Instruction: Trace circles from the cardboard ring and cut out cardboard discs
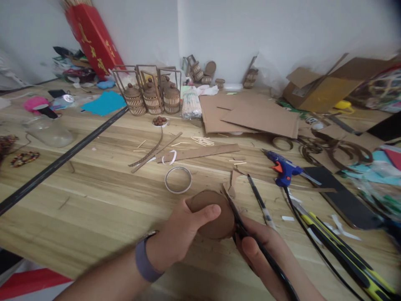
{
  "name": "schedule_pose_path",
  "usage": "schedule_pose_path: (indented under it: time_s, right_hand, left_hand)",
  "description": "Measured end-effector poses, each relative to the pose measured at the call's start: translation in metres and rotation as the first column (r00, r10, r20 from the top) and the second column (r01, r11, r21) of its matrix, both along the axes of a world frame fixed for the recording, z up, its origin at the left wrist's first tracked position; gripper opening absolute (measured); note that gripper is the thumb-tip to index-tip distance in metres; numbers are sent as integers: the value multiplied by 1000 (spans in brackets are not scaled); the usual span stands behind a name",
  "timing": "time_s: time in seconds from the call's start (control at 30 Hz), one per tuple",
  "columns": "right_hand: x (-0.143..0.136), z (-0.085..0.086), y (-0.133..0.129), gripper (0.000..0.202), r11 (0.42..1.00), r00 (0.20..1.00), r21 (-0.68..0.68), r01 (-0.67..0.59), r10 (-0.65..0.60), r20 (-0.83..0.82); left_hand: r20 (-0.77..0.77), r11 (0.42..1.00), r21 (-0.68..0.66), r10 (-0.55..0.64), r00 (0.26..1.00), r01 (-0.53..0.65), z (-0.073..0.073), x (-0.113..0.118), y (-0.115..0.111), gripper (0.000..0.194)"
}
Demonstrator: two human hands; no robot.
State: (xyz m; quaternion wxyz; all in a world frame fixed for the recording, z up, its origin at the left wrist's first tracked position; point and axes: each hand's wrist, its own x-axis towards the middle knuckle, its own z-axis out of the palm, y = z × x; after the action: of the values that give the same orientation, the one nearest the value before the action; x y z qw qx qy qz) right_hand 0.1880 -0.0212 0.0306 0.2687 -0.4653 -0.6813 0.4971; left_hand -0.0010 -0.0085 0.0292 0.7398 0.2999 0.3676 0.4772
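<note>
My left hand (184,228), with a watch band on its wrist, grips a round brown cardboard disc (216,223), thumb flat on top. Black-handled scissors (239,225) are in my right hand (266,246), their blades against the disc's right edge. A narrow cardboard strip curls up beside the blades. Just beyond the disc lie a cardboard scrap (233,182) and a white-edged tape ring (178,179). To the right of the scissors is a black pen (258,196).
A blue glue gun (283,167) with a black cord lies at right, near yellow-black utility knives (347,255) and a dark phone (341,196). Cardboard sheets (250,113), matchsticks (203,141) and small lidded baskets (153,98) with tall handles stand farther back.
</note>
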Motion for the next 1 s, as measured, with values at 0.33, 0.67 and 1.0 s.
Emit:
schedule_pose_path:
  time_s: [0.33,0.67,1.0]
  right_hand:
    - [4,-4,4,74,999,999,-35,-32,32,-11]
    - [6,1,5,70,997,998,39,-61,61,-2]
    - [3,2,2,70,999,998,12,-48,48,-31]
  left_hand:
    - [-28,1000,13,-7,1000,7,1,-3,1,31]
    - [-62,997,55,-53,997,57,2,-2,-1,27]
    - [-69,995,74,-59,996,64,0,-3,0,27]
